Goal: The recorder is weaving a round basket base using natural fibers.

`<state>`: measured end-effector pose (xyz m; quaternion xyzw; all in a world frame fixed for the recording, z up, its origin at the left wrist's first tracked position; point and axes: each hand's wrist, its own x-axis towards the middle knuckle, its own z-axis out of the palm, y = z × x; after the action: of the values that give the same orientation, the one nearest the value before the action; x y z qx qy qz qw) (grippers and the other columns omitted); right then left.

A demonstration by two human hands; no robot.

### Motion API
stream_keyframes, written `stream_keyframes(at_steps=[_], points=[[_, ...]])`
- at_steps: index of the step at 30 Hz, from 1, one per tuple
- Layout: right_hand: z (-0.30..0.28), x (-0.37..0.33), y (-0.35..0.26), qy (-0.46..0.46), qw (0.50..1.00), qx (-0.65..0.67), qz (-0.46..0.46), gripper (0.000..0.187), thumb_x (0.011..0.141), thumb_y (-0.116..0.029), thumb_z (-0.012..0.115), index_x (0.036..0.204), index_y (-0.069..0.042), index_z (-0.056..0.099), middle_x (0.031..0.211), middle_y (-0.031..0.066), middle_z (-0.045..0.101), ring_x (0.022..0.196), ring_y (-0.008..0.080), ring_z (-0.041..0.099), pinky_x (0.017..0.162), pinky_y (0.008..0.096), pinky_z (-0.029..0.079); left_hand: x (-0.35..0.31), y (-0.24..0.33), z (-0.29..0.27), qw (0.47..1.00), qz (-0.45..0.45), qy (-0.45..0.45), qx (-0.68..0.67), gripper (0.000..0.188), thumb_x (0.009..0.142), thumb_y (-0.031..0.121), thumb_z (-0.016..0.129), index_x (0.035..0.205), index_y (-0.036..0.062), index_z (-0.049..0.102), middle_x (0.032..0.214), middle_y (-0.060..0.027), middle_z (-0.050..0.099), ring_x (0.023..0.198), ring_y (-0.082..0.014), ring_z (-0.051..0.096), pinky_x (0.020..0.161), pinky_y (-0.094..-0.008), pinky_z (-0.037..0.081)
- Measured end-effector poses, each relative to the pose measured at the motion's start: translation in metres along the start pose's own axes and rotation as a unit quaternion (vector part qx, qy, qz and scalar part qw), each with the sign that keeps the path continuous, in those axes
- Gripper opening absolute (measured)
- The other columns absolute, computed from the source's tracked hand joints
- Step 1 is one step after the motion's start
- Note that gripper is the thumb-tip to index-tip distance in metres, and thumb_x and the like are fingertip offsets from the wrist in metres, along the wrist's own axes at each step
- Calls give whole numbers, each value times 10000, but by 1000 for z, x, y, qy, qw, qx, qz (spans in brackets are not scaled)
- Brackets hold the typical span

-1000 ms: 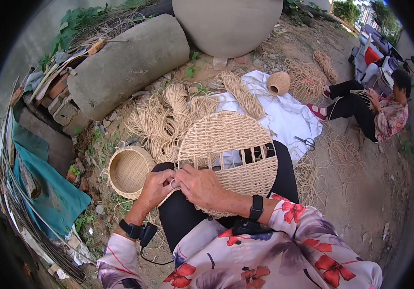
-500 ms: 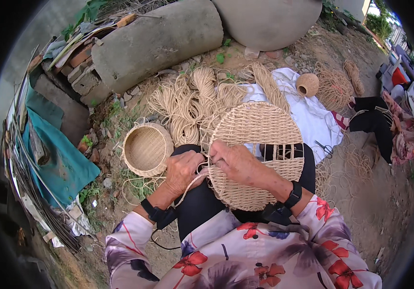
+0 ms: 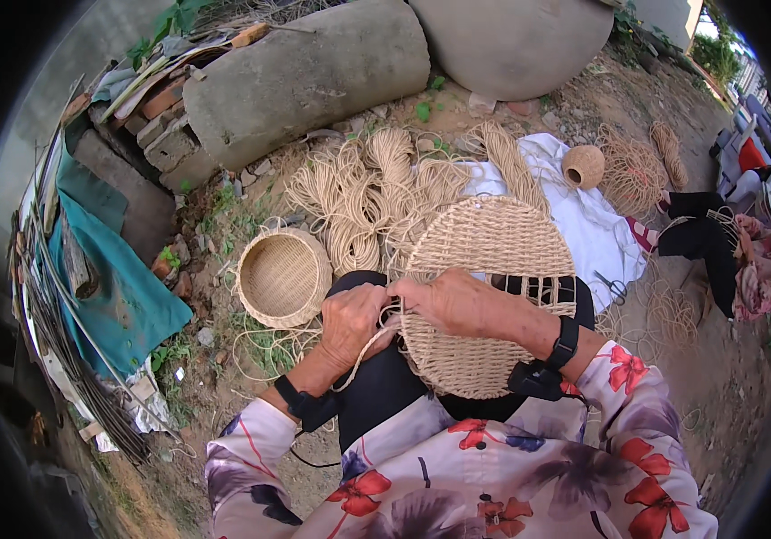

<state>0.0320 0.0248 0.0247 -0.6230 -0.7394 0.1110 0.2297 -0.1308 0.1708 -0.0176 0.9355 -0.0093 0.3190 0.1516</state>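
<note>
A round, flat woven straw panel point(image 3: 493, 232) lies tilted across my lap, with an unwoven band of bare strands on its right side. My left hand point(image 3: 354, 322) is closed beside the panel's left rim, and a straw cord point(image 3: 373, 343) runs through its fingers and loops near the rim. Reaching over the panel from the right, my right hand point(image 3: 457, 301) is pinched at that same rim, touching the left fingers. Its fingertips are hidden, so what they grip does not show. Both wrists wear dark bands.
A round woven basket point(image 3: 284, 277) stands left of my knee. Straw cord hanks point(image 3: 336, 202) lie ahead. A white cloth point(image 3: 538, 184) bears a small woven pot point(image 3: 583, 167) and scissors point(image 3: 612, 286). Another person point(image 3: 718, 256) sits at right; a concrete cylinder point(image 3: 309, 81) lies behind.
My right hand has drawn in toward the left at the rim, and its fingers now meet the left hand's. The whole view has shifted slightly.
</note>
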Motion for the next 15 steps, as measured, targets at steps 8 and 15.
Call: stream_keyframes(at_steps=[8,15], points=[[27,0,-3,103,990,84,50,231,868,-27,565,1091,-81,537,664,170,599,620,368,640,563,472,481,0,-6,-10,999,-10,-39,-25,205,788,177,743,856,37,610,705,-91,554,580,-263,577,528,-361,453],[17,11,-21,134,969,156,137,225,794,-3,577,1004,-61,521,707,156,619,677,367,645,579,465,468,10,-15,-35,890,-228,-224,-324,235,912,200,667,1107,75,705,939,-87,608,790,-214,596,730,-344,476]])
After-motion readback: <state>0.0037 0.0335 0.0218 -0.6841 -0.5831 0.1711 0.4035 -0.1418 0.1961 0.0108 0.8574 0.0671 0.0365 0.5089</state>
